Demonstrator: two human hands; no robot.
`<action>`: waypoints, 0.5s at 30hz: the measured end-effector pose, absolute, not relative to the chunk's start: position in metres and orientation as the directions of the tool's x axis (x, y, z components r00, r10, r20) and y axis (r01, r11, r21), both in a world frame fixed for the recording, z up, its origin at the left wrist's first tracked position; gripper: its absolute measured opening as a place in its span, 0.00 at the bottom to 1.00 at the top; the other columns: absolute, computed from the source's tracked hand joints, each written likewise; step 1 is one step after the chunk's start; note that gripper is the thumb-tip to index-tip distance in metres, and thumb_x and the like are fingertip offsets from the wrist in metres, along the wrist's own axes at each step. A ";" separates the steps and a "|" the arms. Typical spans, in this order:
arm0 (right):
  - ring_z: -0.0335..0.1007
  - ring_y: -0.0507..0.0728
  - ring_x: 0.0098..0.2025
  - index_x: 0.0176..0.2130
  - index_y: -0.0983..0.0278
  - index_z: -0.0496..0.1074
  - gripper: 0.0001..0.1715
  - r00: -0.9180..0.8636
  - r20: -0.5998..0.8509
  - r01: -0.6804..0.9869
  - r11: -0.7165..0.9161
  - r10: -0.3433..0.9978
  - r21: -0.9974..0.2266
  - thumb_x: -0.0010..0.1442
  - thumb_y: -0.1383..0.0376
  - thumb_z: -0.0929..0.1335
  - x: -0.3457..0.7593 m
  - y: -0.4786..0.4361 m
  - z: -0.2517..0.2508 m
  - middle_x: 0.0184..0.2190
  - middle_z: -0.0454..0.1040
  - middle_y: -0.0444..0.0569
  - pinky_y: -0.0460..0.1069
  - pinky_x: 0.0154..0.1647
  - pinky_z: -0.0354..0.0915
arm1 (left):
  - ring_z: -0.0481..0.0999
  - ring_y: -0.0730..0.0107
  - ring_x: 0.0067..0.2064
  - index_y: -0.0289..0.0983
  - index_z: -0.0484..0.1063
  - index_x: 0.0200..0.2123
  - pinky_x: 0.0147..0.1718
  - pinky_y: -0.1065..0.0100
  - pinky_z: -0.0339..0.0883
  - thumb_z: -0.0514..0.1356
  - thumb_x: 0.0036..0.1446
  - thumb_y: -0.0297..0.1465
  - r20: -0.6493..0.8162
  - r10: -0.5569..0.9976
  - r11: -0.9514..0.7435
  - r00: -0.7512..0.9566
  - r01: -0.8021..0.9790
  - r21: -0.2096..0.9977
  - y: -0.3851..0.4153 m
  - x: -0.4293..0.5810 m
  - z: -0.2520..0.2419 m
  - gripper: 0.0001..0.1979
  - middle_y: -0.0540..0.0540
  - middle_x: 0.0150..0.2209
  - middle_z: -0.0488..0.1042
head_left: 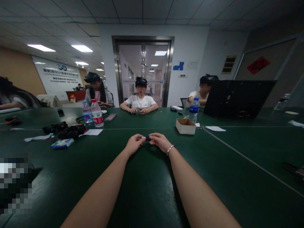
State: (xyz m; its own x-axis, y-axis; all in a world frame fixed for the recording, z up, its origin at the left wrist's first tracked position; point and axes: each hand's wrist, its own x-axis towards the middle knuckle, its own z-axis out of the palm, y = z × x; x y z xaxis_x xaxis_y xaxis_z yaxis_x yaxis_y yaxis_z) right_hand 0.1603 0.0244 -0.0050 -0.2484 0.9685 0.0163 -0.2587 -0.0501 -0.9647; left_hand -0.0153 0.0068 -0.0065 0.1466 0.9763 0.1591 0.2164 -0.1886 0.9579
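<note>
A small dark object [148,138] is held between my two hands, just above the green table [147,183]. My left hand [135,144] has its fingers closed in a pinch at the left end, where a small pale bit shows at the fingertips; what that bit is cannot be made out. My right hand [161,142], with a silver bracelet at the wrist, pinches the dark object from the right. The object's shape is mostly hidden by the fingers.
Right of my hands stand an open cardboard box [186,127] and a water bottle [194,110]. Two bottles [97,113], black gear [71,130] and a blue-white packet [62,143] lie left. People sit across the table; a large black monitor [239,98] stands right.
</note>
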 end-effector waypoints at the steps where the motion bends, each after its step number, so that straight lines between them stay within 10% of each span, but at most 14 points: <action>1: 0.71 0.49 0.23 0.33 0.71 0.71 0.05 -0.249 0.019 -0.258 -0.048 0.968 -0.965 0.52 0.76 0.69 0.160 0.024 -0.005 0.23 0.72 0.48 0.39 0.24 0.69 | 0.69 0.72 0.29 0.33 0.69 0.36 0.25 0.73 0.60 0.61 0.46 0.42 0.150 0.978 -0.180 0.143 0.223 0.958 0.007 -0.015 -0.006 0.19 0.46 0.30 0.72; 15: 0.71 0.49 0.23 0.33 0.70 0.71 0.06 -0.248 0.014 -0.257 -0.052 0.969 -0.965 0.51 0.76 0.69 0.160 0.024 -0.004 0.23 0.72 0.47 0.39 0.24 0.69 | 0.70 0.71 0.29 0.35 0.69 0.38 0.27 0.71 0.62 0.56 0.50 0.48 0.204 0.970 -0.236 0.131 0.320 0.918 0.011 -0.016 -0.016 0.22 0.45 0.31 0.73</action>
State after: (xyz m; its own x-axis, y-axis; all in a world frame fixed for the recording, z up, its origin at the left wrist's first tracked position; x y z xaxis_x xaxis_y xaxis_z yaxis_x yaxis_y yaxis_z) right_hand 0.1601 0.0241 -0.0040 -0.2481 0.9686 0.0143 -0.2569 -0.0516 -0.9651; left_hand -0.0162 0.0109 -0.0160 0.1305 0.9703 0.2038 0.3198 -0.2358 0.9177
